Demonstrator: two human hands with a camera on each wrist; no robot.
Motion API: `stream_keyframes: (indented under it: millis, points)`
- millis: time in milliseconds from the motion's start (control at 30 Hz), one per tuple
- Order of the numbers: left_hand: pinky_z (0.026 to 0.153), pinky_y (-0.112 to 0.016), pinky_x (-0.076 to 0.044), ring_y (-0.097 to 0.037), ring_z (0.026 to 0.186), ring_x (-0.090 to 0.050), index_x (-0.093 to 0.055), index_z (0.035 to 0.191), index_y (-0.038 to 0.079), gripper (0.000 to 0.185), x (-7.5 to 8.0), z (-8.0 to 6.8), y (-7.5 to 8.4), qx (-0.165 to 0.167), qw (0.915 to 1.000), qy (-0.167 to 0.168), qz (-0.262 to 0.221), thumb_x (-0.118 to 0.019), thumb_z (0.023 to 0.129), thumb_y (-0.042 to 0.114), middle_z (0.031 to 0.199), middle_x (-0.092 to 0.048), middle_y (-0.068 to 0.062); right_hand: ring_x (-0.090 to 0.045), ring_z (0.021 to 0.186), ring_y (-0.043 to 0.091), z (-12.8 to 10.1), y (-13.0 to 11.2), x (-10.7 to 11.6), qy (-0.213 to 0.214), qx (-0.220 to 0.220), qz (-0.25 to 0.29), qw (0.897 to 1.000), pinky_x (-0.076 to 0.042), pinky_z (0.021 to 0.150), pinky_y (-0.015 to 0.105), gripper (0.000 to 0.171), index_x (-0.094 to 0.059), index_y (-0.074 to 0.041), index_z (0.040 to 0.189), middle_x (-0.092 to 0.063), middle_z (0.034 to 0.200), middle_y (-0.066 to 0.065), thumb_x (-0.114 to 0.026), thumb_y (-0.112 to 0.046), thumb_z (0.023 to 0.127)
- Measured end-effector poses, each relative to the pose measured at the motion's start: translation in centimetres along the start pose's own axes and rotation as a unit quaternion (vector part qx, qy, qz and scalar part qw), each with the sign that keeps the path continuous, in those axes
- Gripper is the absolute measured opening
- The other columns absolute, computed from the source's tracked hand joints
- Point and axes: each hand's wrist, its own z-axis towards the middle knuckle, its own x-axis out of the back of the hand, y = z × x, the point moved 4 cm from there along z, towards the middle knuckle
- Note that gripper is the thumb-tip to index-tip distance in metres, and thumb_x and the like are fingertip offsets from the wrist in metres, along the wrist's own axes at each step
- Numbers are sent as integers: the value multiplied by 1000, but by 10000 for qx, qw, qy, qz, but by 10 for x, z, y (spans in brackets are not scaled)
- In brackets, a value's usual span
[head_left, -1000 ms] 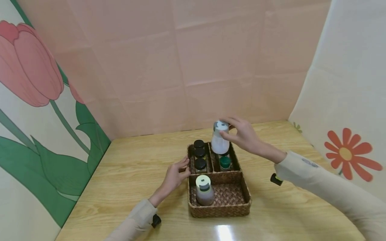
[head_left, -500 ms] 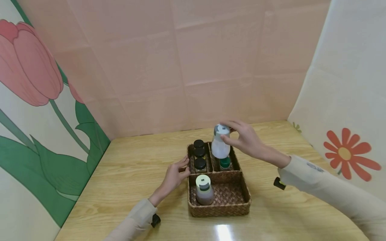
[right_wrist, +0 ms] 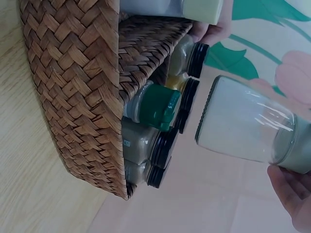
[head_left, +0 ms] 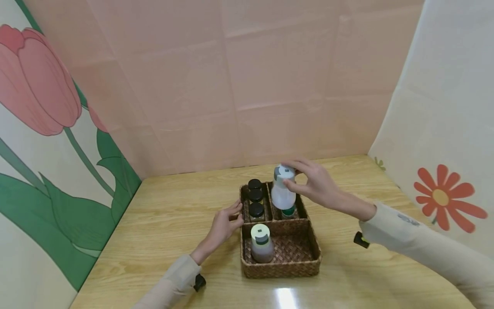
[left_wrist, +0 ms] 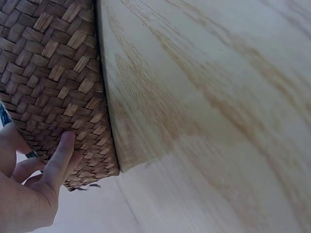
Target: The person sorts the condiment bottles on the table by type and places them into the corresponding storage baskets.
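Right hand (head_left: pixel 317 182) fingers pinch the cap of one white shaker (head_left: pixel 283 192), held above the basket's (head_left: pixel 281 268) back right compartment. Left hand (head_left: pixel 223 225), fingers straight, touches the basket's left wall. Inside: three black-lidded jars (head_left: pixel 255 200), one green-capped jar (right_wrist: pixel 154 105), one brown shaker (head_left: pixel 261 243).

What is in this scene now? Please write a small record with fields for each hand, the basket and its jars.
right hand: grips the white jar by its grey lid, above the basket's back right compartment
left hand: fingers rest on the basket's left wall
basket: woven, on the wooden table
back left compartment: three black-lidded jars
back right compartment: green-lidded jar
front compartment: brown jar, pale lid
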Motion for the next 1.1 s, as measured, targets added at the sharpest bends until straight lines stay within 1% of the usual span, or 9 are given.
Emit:
stream_keyframes:
  millis: [100, 200, 300, 400, 500, 667, 733, 833, 1100]
  points:
    - [44, -17, -37, -32, 96, -70, -55, 131, -12, 42, 0, 0, 1, -78, 10000, 4, -50, -60, 91, -3, 144, -48, -19, -64, 89, 18, -1, -1, 0, -2, 37, 39, 10000, -52, 68, 26, 52, -63, 1, 128, -64, 121, 13, -79, -2, 80]
    - [44, -17, -37, -32, 97, -70, -54, 131, -12, 42, 0, 0, 1, -111, 9999, 12, -45, -59, 90, -4, 143, -47, -20, -64, 89, 18, -3, -3, -1, -16, 99, 84, 9999, -52, 69, 25, 52, -63, 2, 128, -65, 119, 13, -79, -1, 79]
    - [43, -17, -35, -28, 89, -71, -55, 132, -11, 42, 0, 0, 1, -51, 10000, 12, 10, -60, 91, -3, 144, -48, -18, -64, 89, 17, -4, -5, -1, -40, 145, 131, 9998, -52, 71, 24, 52, -63, 3, 127, -65, 116, 12, -79, -1, 79]
    - [43, -16, -34, -25, 86, -71, -55, 132, -10, 42, 0, 0, 1, 1, 10000, 5, 39, -60, 91, -2, 144, -47, -17, -64, 89, 17, -5, -6, -1, -70, 164, 184, 9997, -51, 72, 22, 52, -63, 3, 127, -66, 116, 12, -79, -2, 78]
    - [43, -17, -34, -27, 89, -72, -55, 132, -10, 42, -1, 1, 1, -23, 10000, 10, 45, -60, 91, -3, 144, -48, -18, -64, 91, 16, -7, -8, 0, -139, 179, 233, 9995, -51, 74, 22, 51, -63, 3, 127, -65, 119, 12, -79, -4, 79]
    - [43, -17, -35, -27, 82, -71, -55, 132, -11, 42, -1, 1, 1, -55, 10000, 17, 39, -60, 91, -3, 144, -47, -18, -64, 91, 14, -10, -10, 2, -277, 280, 343, 9986, -50, 75, 21, 48, -64, 1, 127, -65, 120, 12, -78, -8, 82]
    - [42, -16, -35, -27, 82, -71, -55, 132, -11, 42, -1, 0, 0, -77, 10000, 20, 16, -59, 91, -4, 144, -47, -19, -64, 91, 13, -11, -10, 3, -321, 365, 396, 9980, -50, 74, 20, 46, -64, 1, 126, -65, 119, 11, -77, -10, 84]
    - [42, -16, -37, -30, 93, -71, -55, 131, -12, 42, -1, 0, 0, -152, 9999, 59, 4, -59, 90, -5, 143, -48, -21, -64, 91, 14, -13, -11, 2, -341, 538, 477, 9968, -49, 74, 18, 43, -65, 1, 125, -65, 118, 11, -76, -12, 85]
    - [43, -17, -36, -27, 96, -70, -55, 131, -11, 41, -1, 0, 1, -100, 9999, 35, 48, -59, 91, -4, 143, -48, -20, -66, 99, 24, -20, -13, -1, -640, 574, 425, 9954, -56, 74, 39, 46, -65, 1, 125, -65, 121, 13, -78, -16, 84]
